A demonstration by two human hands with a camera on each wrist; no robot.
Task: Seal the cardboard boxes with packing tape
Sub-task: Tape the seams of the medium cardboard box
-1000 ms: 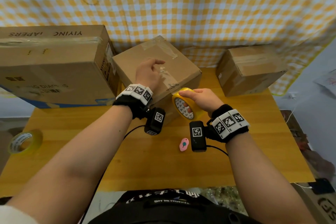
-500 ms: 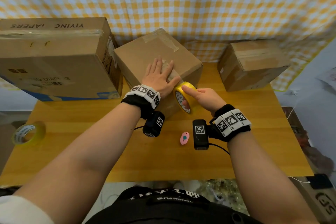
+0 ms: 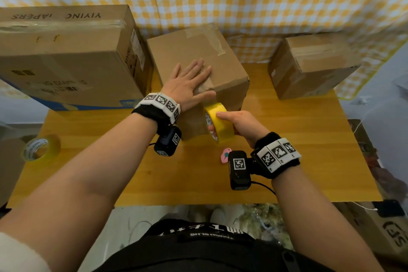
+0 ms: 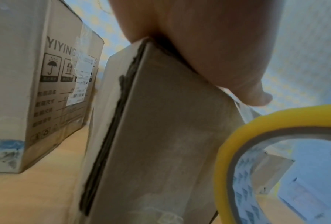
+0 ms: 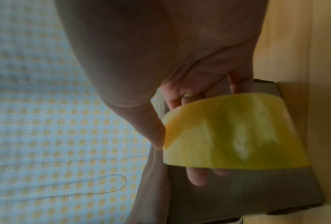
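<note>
Pressing flat, the left hand (image 3: 187,83) pins tape on the box (image 3: 194,55); right hand (image 3: 240,125) fingers grip the roll (image 3: 219,125), which should descend taut and straight.

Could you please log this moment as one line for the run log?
left hand: flat on middle box | right hand: holds tape roll against box front | sealing: underway

Black wristbands (image 3: 277,157) bear white coded tags and black cabled cameras (image 3: 238,169).
</note>
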